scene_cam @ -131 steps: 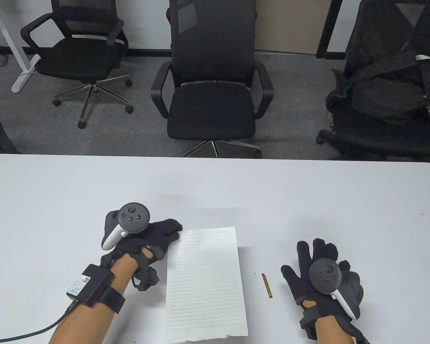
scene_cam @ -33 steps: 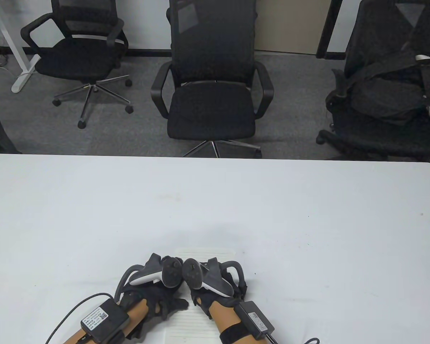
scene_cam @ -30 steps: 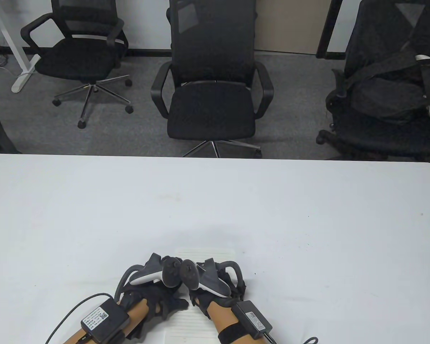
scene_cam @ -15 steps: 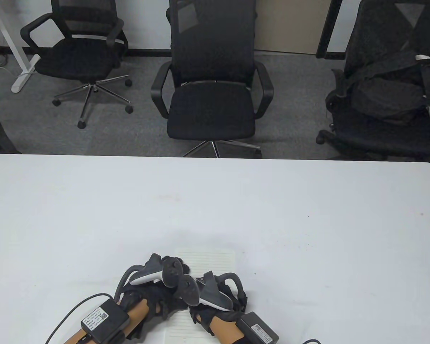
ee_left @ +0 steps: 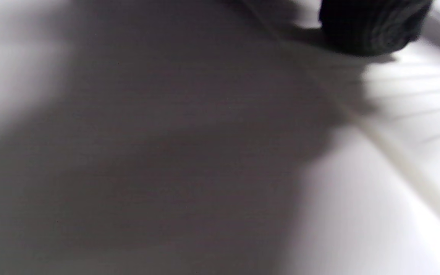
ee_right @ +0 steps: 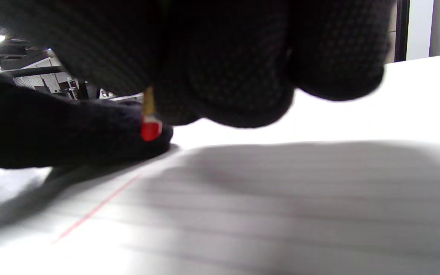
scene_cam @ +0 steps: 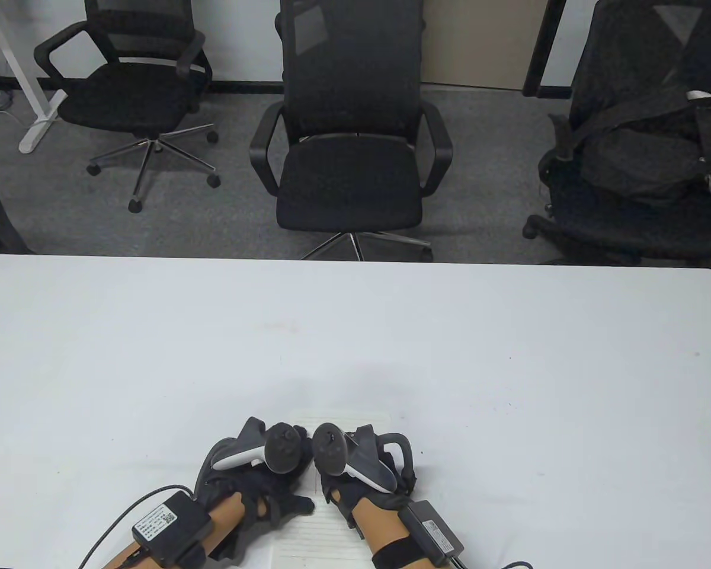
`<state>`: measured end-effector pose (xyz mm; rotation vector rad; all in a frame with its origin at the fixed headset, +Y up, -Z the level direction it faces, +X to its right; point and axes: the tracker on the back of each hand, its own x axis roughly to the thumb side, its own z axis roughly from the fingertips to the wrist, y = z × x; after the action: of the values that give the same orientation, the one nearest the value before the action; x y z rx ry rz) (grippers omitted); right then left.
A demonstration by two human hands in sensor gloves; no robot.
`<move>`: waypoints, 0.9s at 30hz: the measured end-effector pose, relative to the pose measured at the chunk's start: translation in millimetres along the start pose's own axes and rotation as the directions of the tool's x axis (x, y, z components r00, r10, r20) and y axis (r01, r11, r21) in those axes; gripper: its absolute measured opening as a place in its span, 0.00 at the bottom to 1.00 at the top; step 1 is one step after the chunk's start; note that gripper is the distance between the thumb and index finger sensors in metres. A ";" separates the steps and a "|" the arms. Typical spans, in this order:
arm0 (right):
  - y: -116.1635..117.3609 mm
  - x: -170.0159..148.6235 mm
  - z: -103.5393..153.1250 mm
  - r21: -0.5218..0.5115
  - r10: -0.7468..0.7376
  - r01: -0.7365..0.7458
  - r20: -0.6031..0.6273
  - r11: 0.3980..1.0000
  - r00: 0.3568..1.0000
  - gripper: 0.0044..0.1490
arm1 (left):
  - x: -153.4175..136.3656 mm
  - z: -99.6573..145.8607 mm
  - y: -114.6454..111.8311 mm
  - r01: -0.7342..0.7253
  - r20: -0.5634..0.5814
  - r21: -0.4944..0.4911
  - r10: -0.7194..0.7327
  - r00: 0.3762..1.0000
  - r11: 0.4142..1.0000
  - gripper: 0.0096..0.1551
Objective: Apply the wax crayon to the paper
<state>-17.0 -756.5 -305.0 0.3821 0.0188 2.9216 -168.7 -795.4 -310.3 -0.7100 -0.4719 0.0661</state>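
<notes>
A lined sheet of paper (scene_cam: 317, 536) lies at the table's near edge, mostly hidden under both hands. My right hand (scene_cam: 336, 493) holds a wax crayon (ee_right: 151, 128) in curled fingers; its red tip points down just above the sheet (ee_right: 281, 198). A thin red line (ee_right: 97, 208) runs across the paper below the tip. My left hand (scene_cam: 266, 486) rests flat on the sheet's left side, thumb on the paper. In the left wrist view, a blurred fingertip (ee_left: 372, 26) sits by the sheet's edge (ee_left: 395, 160). The two hand trackers nearly touch.
The white table (scene_cam: 509, 385) stretches far beyond the hands. Three black office chairs stand past its far edge: one in the middle (scene_cam: 349, 148), one left (scene_cam: 136, 89), one right with a bag on it (scene_cam: 640, 166). Cables (scene_cam: 118, 521) trail from both wrists.
Since 4.4 s ago the right hand picked up the crayon and both hands came onto the paper. In the last half second the right hand moved away from me and slightly right.
</notes>
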 end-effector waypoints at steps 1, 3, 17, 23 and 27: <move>2.4 1.6 -1.2 0.008 0.010 -0.010 0.004 1.000 1.000 0.25 | 0.1 -0.2 -0.5 -0.016 -0.008 -0.010 0.016 1.000 1.000 0.59; 7.2 4.9 -2.3 0.025 0.019 -0.019 0.012 1.000 1.000 0.25 | -0.1 -0.5 -1.3 -0.017 -0.015 -0.023 0.017 1.000 1.000 0.59; 8.2 0.9 0.7 0.025 0.087 -0.087 -0.001 0.996 0.996 0.24 | -0.1 0.4 -1.2 -0.014 -0.029 -0.029 0.014 0.999 0.999 0.60; 1.7 -27.9 11.3 0.039 0.088 -0.086 -0.065 0.996 0.994 0.24 | -0.2 0.4 -1.1 -0.012 -0.030 -0.031 0.011 0.999 0.999 0.60; -1.5 -41.2 16.3 0.045 0.095 -0.091 -0.094 0.995 0.991 0.24 | -0.1 0.3 -1.1 -0.010 -0.030 -0.031 0.009 1.000 0.999 0.60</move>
<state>26.5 -763.2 -299.8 0.2545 0.0770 3.0340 -169.0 -796.1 -309.4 -0.7430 -0.4418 0.0570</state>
